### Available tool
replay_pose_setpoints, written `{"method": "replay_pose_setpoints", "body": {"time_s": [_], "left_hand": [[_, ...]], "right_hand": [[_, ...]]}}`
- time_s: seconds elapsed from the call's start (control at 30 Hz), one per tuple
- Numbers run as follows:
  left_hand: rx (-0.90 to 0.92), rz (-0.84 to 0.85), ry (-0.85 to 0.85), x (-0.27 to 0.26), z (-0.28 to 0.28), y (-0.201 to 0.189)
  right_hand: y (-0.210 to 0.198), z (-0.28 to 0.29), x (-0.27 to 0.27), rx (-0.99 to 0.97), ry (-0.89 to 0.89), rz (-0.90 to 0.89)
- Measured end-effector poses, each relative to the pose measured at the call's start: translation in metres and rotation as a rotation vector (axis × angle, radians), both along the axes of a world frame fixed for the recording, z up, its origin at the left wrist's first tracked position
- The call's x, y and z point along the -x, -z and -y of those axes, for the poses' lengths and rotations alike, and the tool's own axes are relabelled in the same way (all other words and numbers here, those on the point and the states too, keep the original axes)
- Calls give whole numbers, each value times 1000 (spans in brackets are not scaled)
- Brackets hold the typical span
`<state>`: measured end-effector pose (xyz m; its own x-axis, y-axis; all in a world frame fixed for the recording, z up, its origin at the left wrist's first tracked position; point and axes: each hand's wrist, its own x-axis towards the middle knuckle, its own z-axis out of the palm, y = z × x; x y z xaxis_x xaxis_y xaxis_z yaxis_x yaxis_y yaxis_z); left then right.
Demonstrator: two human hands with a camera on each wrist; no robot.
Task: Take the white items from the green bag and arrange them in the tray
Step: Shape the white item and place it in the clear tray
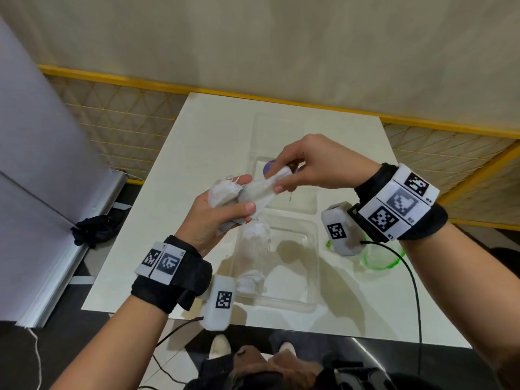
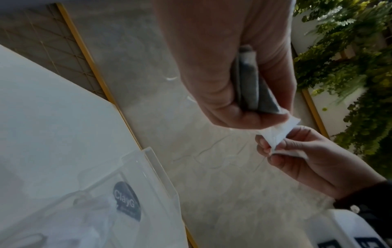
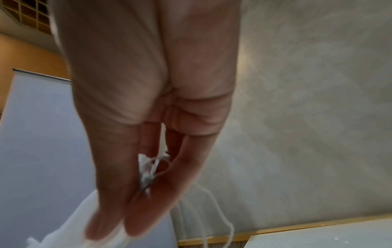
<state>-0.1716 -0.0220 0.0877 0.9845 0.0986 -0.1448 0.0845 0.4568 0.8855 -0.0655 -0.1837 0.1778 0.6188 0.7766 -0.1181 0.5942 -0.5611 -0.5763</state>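
1. Left hand [image 1: 209, 212]: centre of the head view, held above the table, fingers and thumb curled round a bunch of white sachets [image 1: 223, 194]. Thin threads trail from them.
2. Right hand [image 1: 312, 164]: just right of centre, thumb and fingers pinching the upper end of one white sachet [image 1: 260, 190] whose lower end sits under the left thumb. The left wrist view shows the same pinch at its right edge; the right wrist view is blurred, showing only fingers pressed together on white material and thread.
3. Tray [image 1: 309, 304]: clear, compartmented, lower centre of the head view, on the white table [image 1: 174, 153]. Two white sachets in tray [image 1: 254, 235] lie in the left part of the near compartment, one behind the other. A dark round label [image 2: 127, 201] shows on the far section.
4. Green bag [image 1: 374, 258]: clear with green trim, lying flat on the table at right of the tray, partly behind the right wrist unit. Whether anything is left inside, I cannot tell.
5. Step in hand, judged: separating one sachet from the bunch, ahead of placing it.
6. Next move, judged: the left thumb must ease so the pinched sachet comes free without tangled threads dragging its neighbours; then set it down in the tray beside the two already lying there.
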Motion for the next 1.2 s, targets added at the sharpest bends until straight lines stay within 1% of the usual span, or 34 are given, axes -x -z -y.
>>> {"method": "replay_pose_setpoints", "body": {"time_s": [0.1,0.17,0.27,0.33,0.47,0.57,0.67,0.7,0.8,0.9,0.93,1.0,1.13,1.2], "left_hand": [[14,-21,7,-2,0,7],[104,-77,-58,-1,-6,17],[281,-159,-167,2,-20,35],[324,-189,-206,3,-26,41],[330,-198,-232,4,-30,43],[342,-227,-248,9,-32,48],[342,-272,-263,12,-34,52],[340,-284,-264,12,-35,54],[345,-299,-271,12,-38,56],[346,-298,-275,11,-41,57],[346,-297,-276,11,-41,57],[353,-292,-273,11,-40,58],[391,-314,-234,10,-34,58],[401,-343,-194,9,-32,57]], "right_hand": [[7,3,-3,-3,-5,54],[11,10,-8,-9,7,64],[29,21,-22,20,32,16],[53,25,-30,139,-17,32],[112,21,-38,499,-221,102],[145,20,-43,642,-318,165],[162,20,-49,717,-414,281],[165,20,-51,697,-448,331],[175,19,-54,552,-583,523],[185,19,-58,580,-664,626],[187,19,-57,562,-678,652],[189,21,-56,506,-672,658],[193,27,-59,402,-560,605],[192,32,-61,400,-495,552]]}}
